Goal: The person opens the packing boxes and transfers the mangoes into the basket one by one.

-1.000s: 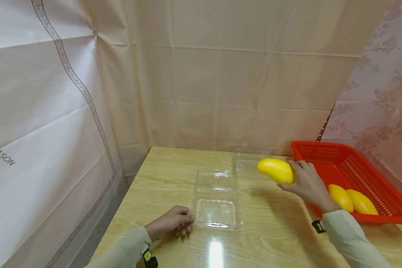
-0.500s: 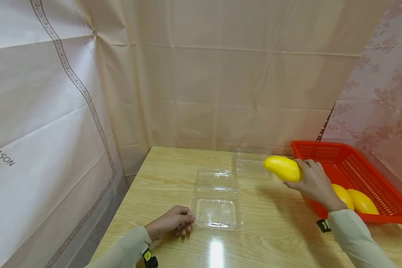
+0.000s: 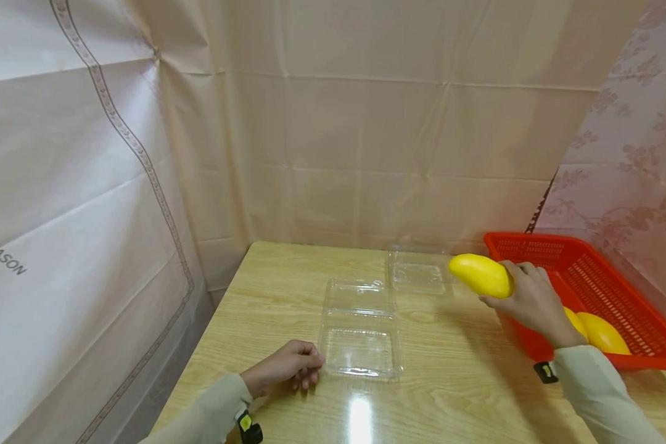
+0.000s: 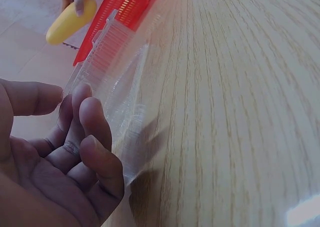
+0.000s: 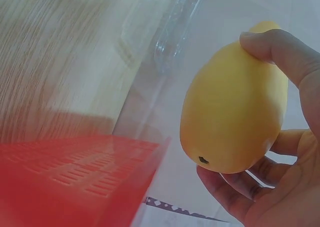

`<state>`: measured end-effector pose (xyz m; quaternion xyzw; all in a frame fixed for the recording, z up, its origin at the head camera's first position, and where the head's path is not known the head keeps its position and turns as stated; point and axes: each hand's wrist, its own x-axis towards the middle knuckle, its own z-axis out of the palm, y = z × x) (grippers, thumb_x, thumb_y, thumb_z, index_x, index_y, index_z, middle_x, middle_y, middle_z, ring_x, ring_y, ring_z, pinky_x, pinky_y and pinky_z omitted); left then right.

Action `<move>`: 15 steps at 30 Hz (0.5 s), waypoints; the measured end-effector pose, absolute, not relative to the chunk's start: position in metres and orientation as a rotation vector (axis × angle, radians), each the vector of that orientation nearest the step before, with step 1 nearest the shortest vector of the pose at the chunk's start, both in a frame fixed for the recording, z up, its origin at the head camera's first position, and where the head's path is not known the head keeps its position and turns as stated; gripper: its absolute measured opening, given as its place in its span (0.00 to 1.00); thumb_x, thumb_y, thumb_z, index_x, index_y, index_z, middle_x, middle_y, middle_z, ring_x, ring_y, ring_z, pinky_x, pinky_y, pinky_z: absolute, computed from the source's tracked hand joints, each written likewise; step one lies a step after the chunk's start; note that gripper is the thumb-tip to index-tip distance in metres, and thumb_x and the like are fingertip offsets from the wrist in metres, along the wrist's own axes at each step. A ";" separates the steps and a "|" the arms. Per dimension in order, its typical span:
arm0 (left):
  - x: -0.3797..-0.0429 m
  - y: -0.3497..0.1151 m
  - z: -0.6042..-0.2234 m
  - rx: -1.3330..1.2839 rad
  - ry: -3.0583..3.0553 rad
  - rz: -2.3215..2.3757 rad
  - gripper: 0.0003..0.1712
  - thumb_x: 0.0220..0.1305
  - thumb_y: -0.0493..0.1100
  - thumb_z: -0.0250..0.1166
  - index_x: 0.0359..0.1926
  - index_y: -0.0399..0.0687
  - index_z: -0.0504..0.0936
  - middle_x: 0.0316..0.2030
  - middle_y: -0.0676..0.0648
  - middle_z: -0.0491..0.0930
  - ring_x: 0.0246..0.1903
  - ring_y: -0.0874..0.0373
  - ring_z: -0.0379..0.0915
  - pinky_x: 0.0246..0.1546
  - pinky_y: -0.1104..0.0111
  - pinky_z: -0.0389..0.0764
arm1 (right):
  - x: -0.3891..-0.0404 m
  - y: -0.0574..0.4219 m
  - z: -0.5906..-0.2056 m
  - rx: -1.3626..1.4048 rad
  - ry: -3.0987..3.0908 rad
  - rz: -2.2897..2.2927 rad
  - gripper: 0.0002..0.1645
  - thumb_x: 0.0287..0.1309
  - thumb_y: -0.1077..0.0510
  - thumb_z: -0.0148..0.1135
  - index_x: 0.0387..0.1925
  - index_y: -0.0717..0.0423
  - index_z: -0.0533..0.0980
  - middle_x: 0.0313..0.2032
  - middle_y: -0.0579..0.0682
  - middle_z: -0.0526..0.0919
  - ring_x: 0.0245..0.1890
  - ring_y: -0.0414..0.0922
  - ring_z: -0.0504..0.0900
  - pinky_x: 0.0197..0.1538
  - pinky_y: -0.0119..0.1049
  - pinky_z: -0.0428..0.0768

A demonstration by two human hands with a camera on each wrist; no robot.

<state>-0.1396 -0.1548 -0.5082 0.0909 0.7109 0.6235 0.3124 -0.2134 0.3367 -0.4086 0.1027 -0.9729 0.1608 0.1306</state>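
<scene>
My right hand [image 3: 535,302] grips a yellow mango [image 3: 481,275] in the air beside the left rim of the red basket. A dark spot marks one end of the mango [image 5: 232,107] in the right wrist view. Two more mangoes [image 3: 604,333] lie in the basket, partly hidden by my right forearm. A clear plastic clamshell container [image 3: 361,351] lies opened flat on the table. At its near left edge, my left hand [image 3: 288,368] pinches the rim between thumb and fingertips, the other fingers loosely bent.
A second clear container [image 3: 420,275] lies farther back on the wooden table [image 3: 277,290]. The red basket [image 3: 533,246] stands at the table's right side. Cloth-covered walls [image 3: 355,135] enclose the back and sides.
My right hand has moved to the right and slightly up with the mango, toward the red basket. My left hand and the containers have stayed in place.
</scene>
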 end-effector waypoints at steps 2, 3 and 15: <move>-0.139 -0.155 -0.509 0.236 1.874 1.646 0.15 0.76 0.43 0.60 0.38 0.33 0.79 0.26 0.47 0.81 0.20 0.60 0.73 0.20 0.71 0.69 | -0.214 0.339 -0.408 0.299 -2.824 0.470 0.54 0.47 0.39 0.81 0.63 0.72 0.70 0.50 0.70 0.72 0.44 0.64 0.66 0.37 0.48 0.66; -0.139 -0.154 -0.509 0.235 1.875 1.646 0.15 0.75 0.43 0.60 0.38 0.33 0.78 0.25 0.47 0.81 0.20 0.60 0.73 0.20 0.71 0.69 | -0.215 0.340 -0.408 0.300 -2.822 0.471 0.54 0.48 0.39 0.81 0.63 0.72 0.69 0.50 0.71 0.72 0.44 0.64 0.66 0.37 0.48 0.66; -0.139 -0.155 -0.510 0.243 1.874 1.647 0.15 0.76 0.44 0.59 0.39 0.33 0.79 0.26 0.47 0.82 0.21 0.60 0.73 0.21 0.70 0.70 | -0.215 0.351 -0.410 0.243 -2.819 0.485 0.50 0.51 0.38 0.78 0.61 0.70 0.71 0.49 0.70 0.73 0.44 0.65 0.66 0.37 0.49 0.64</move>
